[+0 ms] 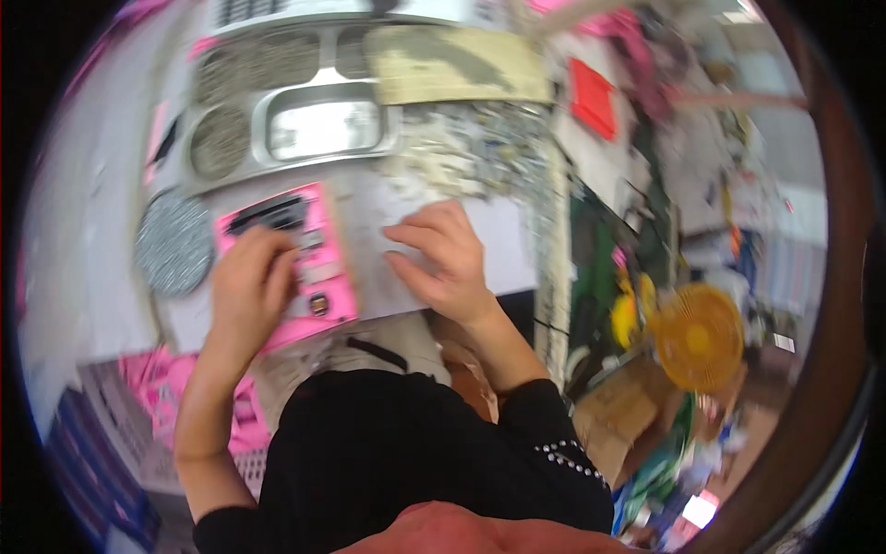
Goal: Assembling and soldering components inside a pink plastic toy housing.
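Observation:
A pink board (pixel 335 245) lies on the table in front of me, with a black strip-shaped part (pixel 282 212) near its far edge and small pale metal pieces (pixel 314 238) along its right half. My left hand (pixel 247 282) rests over the board's left side, fingers curled in against the parts; whatever they grip is hidden and blurred. To the right of the board, my right hand (pixel 447 258) hovers over the white tabletop (pixel 506 231). Its thumb and forefinger are apart, and nothing shows between them.
A steel compartment tray (pixel 392 146) with small parts stands beyond the board, and a round grey dish (pixel 173 242) is to its left. Loose metal pieces (pixel 498 138) are heaped at right, below a yellowish sheet (pixel 461 65). An orange basket (pixel 699 337) stands farther right.

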`<state>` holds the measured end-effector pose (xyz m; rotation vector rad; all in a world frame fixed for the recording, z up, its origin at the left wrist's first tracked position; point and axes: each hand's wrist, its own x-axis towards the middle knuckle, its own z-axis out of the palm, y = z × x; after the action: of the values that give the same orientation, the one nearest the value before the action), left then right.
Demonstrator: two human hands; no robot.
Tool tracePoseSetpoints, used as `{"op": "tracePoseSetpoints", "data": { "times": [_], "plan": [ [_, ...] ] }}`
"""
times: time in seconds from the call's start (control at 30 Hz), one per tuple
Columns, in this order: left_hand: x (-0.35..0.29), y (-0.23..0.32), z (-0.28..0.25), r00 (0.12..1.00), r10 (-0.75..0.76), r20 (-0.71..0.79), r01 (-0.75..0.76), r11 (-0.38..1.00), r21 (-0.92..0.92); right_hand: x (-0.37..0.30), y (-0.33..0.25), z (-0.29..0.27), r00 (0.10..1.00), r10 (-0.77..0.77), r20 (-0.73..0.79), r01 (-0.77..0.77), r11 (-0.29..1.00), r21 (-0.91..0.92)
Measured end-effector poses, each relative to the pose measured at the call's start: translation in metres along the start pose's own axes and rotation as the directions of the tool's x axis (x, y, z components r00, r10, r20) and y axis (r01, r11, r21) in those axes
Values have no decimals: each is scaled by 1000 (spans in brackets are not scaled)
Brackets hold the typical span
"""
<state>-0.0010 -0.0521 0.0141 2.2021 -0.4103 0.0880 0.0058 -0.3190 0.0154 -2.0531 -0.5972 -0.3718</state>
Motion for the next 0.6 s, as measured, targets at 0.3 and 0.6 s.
{"op": "tracePoseSetpoints", "data": {
  "times": [0.3, 0.6],
  "plan": [
    [8, 0, 17, 973, 218, -77, -189, 942, 276, -156, 27, -183, 198, 771, -605, -436, 622, 651],
    [9, -12, 19, 974, 193, -115, -155, 948, 278, -194, 30, -238, 203, 389, -899, -295, 899, 323]
  ]
}}
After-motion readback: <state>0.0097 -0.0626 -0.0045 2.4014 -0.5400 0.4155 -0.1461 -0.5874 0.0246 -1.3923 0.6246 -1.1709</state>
